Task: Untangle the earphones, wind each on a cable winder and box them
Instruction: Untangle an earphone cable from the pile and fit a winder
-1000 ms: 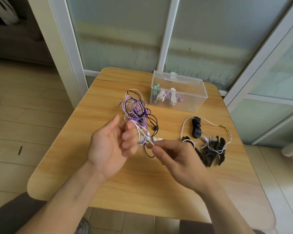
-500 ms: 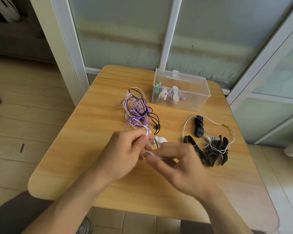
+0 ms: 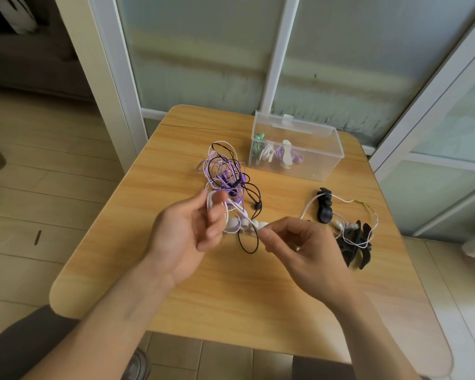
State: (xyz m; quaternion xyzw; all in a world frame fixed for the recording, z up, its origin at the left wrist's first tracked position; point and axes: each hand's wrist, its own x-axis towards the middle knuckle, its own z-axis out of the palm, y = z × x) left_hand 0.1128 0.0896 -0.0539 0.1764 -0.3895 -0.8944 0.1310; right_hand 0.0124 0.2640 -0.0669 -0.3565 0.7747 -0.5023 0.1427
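A tangle of purple, white and black earphones (image 3: 225, 171) lies on the wooden table (image 3: 176, 160) just beyond my hands. My left hand (image 3: 187, 234) holds a loop of white cable from the tangle between thumb and fingers. My right hand (image 3: 299, 248) pinches the white cable's end next to white earbuds (image 3: 244, 224). A clear plastic box (image 3: 313, 165) at the back holds wound green, white and purple earphones. Black cable winders (image 3: 354, 239) lie at the right, with another white earphone cable (image 3: 368, 212) draped over them.
Glass panels with white frames stand behind the table. The table's near edge is close to my lap. One black winder (image 3: 324, 205) lies apart from the others, nearer the box. Tiled floor shows at the left.
My hands have drawn apart: the left has risen toward the tangle with a white loop, and the right has shifted right, pulling the white cable out between them.
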